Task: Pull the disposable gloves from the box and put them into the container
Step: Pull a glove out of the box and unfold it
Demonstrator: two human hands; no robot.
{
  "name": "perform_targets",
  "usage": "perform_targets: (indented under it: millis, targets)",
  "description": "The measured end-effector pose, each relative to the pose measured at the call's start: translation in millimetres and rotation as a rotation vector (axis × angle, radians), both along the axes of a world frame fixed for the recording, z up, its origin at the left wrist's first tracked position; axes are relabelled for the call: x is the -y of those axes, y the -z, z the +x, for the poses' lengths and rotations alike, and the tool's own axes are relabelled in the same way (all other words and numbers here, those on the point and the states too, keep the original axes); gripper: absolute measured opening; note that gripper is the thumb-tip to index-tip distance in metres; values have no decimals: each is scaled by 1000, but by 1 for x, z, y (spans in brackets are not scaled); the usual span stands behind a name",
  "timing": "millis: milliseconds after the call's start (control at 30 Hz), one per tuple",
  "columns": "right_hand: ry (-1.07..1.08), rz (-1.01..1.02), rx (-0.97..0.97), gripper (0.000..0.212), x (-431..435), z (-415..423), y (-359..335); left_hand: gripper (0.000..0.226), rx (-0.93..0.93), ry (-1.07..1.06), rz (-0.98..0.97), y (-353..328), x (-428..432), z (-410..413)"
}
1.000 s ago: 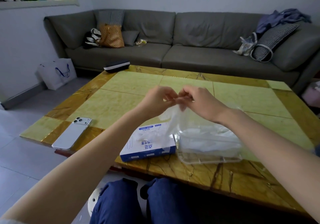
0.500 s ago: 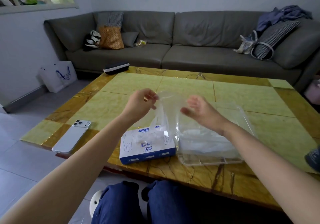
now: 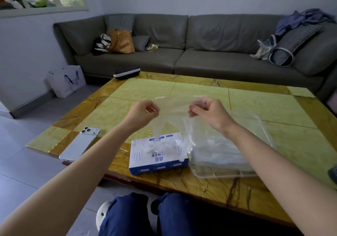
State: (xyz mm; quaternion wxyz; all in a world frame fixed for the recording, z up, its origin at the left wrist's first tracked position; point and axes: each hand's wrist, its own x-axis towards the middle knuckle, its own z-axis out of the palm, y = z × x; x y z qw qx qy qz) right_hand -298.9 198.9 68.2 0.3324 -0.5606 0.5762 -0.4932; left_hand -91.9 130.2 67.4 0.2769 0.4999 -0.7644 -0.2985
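Blue-and-white glove box (image 3: 158, 155) lay flat on the table (image 3: 200, 93), opening upward, with crumpled clear film (image 3: 158, 146) showing in the opening. Above the box and slightly behind it, one clear disposable glove (image 3: 173, 111) was held spread between both hands. Left hand (image 3: 144, 114), over the box's left rear corner, had its fingers curled and pinched the glove's upper left edge. Right hand (image 3: 209, 113), above and to the right of the box, had its fingers curled and pinched the upper right edge. The glove hung down toward the top of the box; contact with the box could not be determined. Clear plastic container (image 3: 228, 176) stood just to the right of the box, with a heap of clear gloves (image 3: 215, 151) inside it; the right forearm crossed above it. White phone (image 3: 80, 144) lay camera side up to the left of the box, well apart. Black case (image 3: 126, 73) sat far behind the box, to its left, at the table's far corner. Grey sofa (image 3: 164, 60) stood behind the box, beyond the table.
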Motion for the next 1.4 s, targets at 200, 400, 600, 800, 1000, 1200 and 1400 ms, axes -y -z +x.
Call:
perform_targets:
  millis: [200, 400, 600, 800, 1000, 1200, 1400]
  targets:
    - [-25, -119, -441, 3, -3, -4, -17, 44, -16, 120, -102, -40, -7, -23]
    - [-54, -137, -518, 7, -8, -12, -25, 31, 172, 410, -60, -63, -16, -55]
    - [-106, 84, -653, 13, -13, -37, -12, 7, 63, 361, -109, -57, -3, -72]
    - [133, 7, -731, 9, -3, -74, -34, 5, 86, 312, -169, -60, 20, -97]
    - [380, -432, -923, 11, -15, -97, -58, 7, -303, 225, -522, -77, 13, -128]
    - [221, -518, -1033, 25, -42, -106, -32, 8, -29, 392, -586, -31, 7, -121]
    - [-206, 141, -1036, 29, -45, -99, 18, 9, 429, 521, -496, 14, 16, -110]
